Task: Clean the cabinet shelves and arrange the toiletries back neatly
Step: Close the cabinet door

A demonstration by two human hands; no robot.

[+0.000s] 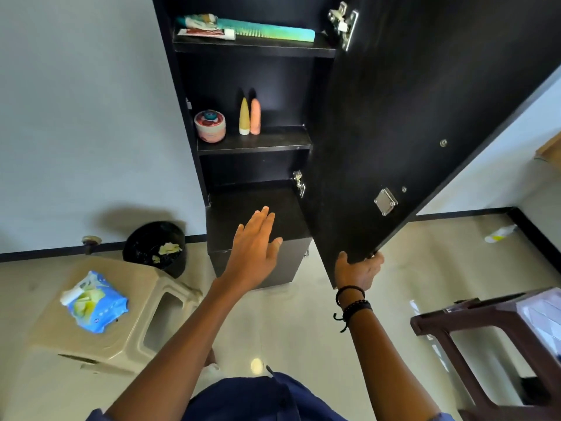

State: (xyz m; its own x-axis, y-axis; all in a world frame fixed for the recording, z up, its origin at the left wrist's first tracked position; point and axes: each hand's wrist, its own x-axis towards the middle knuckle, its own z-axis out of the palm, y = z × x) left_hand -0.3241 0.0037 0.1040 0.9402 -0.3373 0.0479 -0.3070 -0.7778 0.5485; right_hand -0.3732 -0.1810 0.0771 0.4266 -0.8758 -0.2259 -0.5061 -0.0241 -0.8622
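The black cabinet (258,77) stands open against the wall, its door (425,117) swung out to the cabinet's right. The right hand (358,270) holds the door's lower corner, thumb on the inner face and fingers curled round the bottom edge; dark bracelets (353,302) sit on that wrist. The left hand (255,241) reaches toward the cabinet's lowest shelf (243,202) with palm down and fingers straight, close together and holding nothing. Whether it touches the shelf I cannot tell.

The toiletries are inside the cabinet. On the top shelf (255,47) lie two toothpaste tubes (206,32) and a long teal comb (273,33). On the middle shelf (273,142) a round jar (210,126) stands at the left, and just beside it a yellow tube (244,117) and a pink tube (255,117) stand upright, touching each other.

On the floor left of the cabinet is a black bin (145,247) with scraps in it. Nearer the person is a beige stool (145,299) with a blue pack of wipes (97,302) on top. Right of the cabinet, beyond the door, a brown stool (485,329) stands close by and a white bottle (501,233) lies near the wall
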